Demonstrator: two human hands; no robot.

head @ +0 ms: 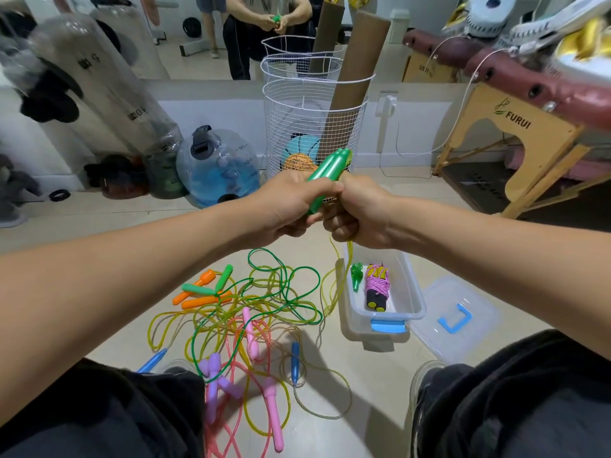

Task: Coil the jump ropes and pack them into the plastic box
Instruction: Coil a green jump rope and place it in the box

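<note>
Both hands are raised together over the floor. The left hand [291, 200] is closed around a pair of green handles [325, 175] held side by side, their far ends sticking up past the knuckles. The right hand [360, 214] is a fist just beside it, touching it, with a thin yellow-green cord [337, 276] dropping from under it towards the floor. Holding the two handles as one bundle probably gives a firm core to wind the cord around, and the height keeps the slack hanging free of the pile. Whether the right hand's fingers actually pinch the cord is hidden by the hand itself, though that looks likely.

The plastic box [410, 292] sits open on the floor to the right, beneath the right wrist, already holding a wound pink rope [377, 285] and a small green bundle [356, 276]. Its lid [456, 319] lies just right of it, handle up.

The tangle of loose ropes [251, 312] spreads on the floor left of the box; the cords cross so much that I cannot tell which handle belongs to which. The nearest pink handles are partly cut off by the knees.
</note>
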